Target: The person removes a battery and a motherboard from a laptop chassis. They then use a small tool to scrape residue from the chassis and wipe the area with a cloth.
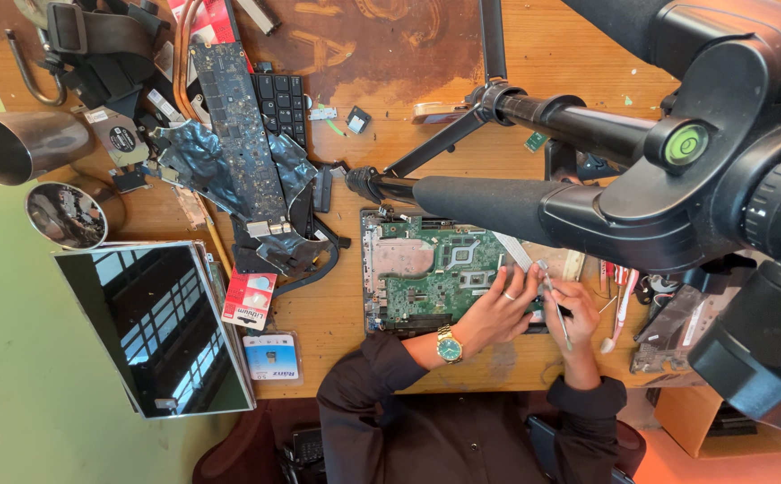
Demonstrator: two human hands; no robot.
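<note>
Resting near the front edge of the wooden workbench (516, 54), both hands are seen on a green laptop motherboard (426, 278). The left hand (498, 309), ringed and with a gold wristwatch (449, 345) at its wrist, is laid half-open with fingers spread on the board's right part; nothing is gripped by it. The right hand (574, 314) is closed around metal tweezers (554, 305), whose tips are pointed at the board's right edge. What the tips touch cannot be made out. The board's far right corner is covered by a black tripod (588, 179), and a camera body is cut off at the right. A detached laptop screen (153, 327) overhangs the bench's left front corner. Farther back, a dismantled keyboard (283, 103) and foil-wrapped parts (229, 161) crowd the left side; little bare wood is left beyond the board.
</note>
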